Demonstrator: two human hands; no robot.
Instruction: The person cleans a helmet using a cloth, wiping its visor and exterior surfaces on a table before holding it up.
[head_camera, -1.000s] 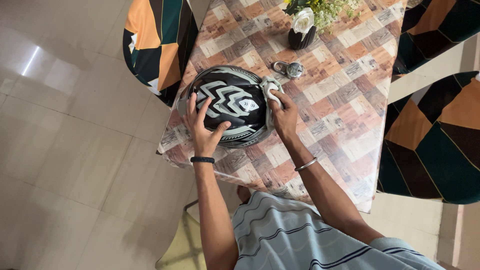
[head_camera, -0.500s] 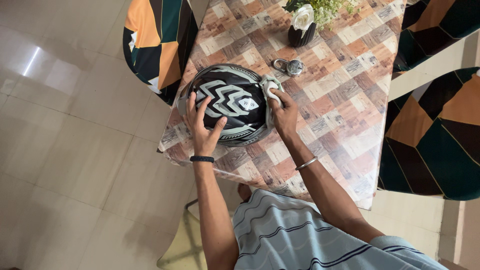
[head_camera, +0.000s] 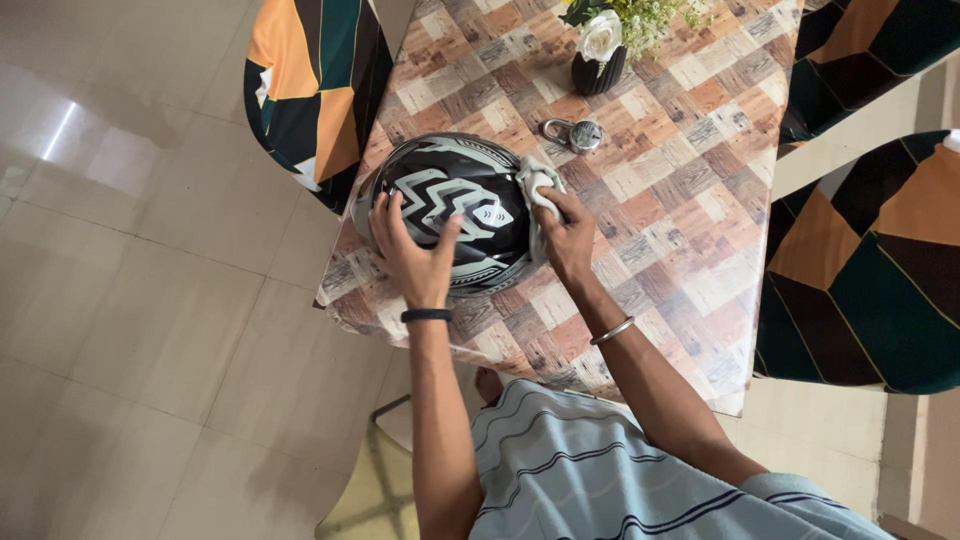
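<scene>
Black, glossy and domed, the motorcycle helmet with pale grey zigzag markings (head_camera: 460, 210) sits left of the frame's centre, on the near left corner of the counter (head_camera: 660, 200), whose cover is a patchwork of brown, tan and grey wood-look squares. Spread flat over the helmet's lower left side is the left hand (head_camera: 415, 255), fingers apart and thumb angled up across the shell, open rather than gripping; a black band circles that wrist. On the helmet's right edge the right hand (head_camera: 565, 235) is closed around a bunched pale grey cloth (head_camera: 537, 185) and presses it against the shell; a thin silver bangle sits on that forearm.

Just above and to the right of the helmet, near but apart from it, a silver padlock (head_camera: 577, 133) lies on the counter. Farther up, at the top edge of the frame, stands a small dark ribbed vase holding a white rose and green sprigs (head_camera: 600, 60). Chairs covered in orange, teal and black geometric fabric (head_camera: 310, 90) stand at the upper left and along the right side. Pale glossy floor tiles (head_camera: 130, 280) fill the left of the frame.
</scene>
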